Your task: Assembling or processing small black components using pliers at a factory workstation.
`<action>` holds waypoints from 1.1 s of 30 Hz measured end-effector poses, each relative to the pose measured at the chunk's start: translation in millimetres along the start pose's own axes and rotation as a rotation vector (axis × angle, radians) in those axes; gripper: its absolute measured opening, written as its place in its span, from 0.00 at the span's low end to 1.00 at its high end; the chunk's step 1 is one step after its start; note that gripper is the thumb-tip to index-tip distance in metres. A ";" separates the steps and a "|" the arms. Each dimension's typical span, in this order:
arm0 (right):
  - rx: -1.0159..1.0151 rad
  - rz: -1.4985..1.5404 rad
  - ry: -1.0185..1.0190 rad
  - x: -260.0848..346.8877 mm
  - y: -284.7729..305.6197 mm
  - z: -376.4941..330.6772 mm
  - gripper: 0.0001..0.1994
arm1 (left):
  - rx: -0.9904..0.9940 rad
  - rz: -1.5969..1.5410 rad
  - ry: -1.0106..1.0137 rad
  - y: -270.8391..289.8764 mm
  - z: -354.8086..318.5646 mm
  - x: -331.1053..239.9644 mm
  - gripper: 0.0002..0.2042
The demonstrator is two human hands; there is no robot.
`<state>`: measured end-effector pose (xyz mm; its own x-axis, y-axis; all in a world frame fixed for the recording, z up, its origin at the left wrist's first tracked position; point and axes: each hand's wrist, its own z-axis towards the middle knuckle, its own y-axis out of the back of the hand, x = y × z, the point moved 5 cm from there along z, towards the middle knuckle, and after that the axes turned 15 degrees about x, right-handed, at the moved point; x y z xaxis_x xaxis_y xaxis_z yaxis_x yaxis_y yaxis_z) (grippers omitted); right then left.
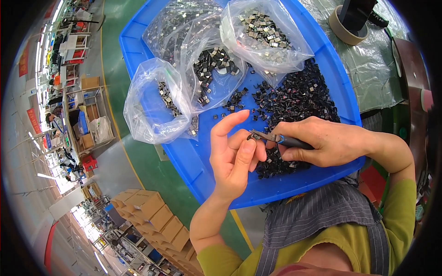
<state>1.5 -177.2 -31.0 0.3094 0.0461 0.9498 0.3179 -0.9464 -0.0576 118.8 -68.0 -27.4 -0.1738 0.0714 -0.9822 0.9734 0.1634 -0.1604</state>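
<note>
My left hand [235, 158] pinches a small black part [252, 137] between thumb and fingers, its index finger raised. Wrapped round the dark blue handles of a pair of pliers [294, 142] is my right hand [329, 140]. The pliers' metal jaws meet the small part at my left fingertips; whether they grip it I cannot tell. Both hands are above a blue tray [202, 177]. A heap of small black parts [294, 99] covers the tray's right side, partly beneath my right hand.
Clear plastic bags with small metal-and-black pieces stand in the tray: one at left [138, 115], one in the middle [216, 69], one at top right [267, 34]. A tape roll [348, 27] sits on the plastic-covered table [368, 73]. Cardboard boxes [156, 216] are stacked lower left.
</note>
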 end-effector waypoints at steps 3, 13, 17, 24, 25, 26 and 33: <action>0.008 -0.018 -0.020 1.7 -0.2 -1.5 0.15 | 0.010 0.008 0.016 -0.3 1.5 0.6 0.21; 0.002 -0.004 -0.076 7.0 2.1 -2.8 0.14 | 0.048 -0.027 0.115 2.7 2.6 -0.2 0.13; -0.008 -0.025 -0.121 2.8 0.6 -1.4 0.13 | -0.024 0.308 0.226 3.6 -2.4 1.4 0.02; 0.035 0.254 -0.067 0.1 -2.9 2.0 0.12 | -0.175 0.705 -0.010 2.8 -7.5 -4.0 0.03; 0.033 0.254 -0.067 0.6 -2.4 1.8 0.12 | -0.173 0.705 -0.011 3.1 -6.9 -9.0 0.03; 0.008 0.207 -0.084 1.8 -0.8 1.4 0.12 | -0.145 0.425 0.089 6.2 -5.4 -6.4 0.04; -0.054 0.144 -0.071 0.4 0.5 -0.1 0.11 | -0.091 0.044 0.202 4.4 -4.7 -1.9 0.09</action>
<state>1.8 -177.8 -30.6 0.4119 -0.0706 0.9085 0.2175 -0.9606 -0.1733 122.7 -62.8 -25.7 -0.1672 0.2747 -0.9469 0.9648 0.2431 -0.0998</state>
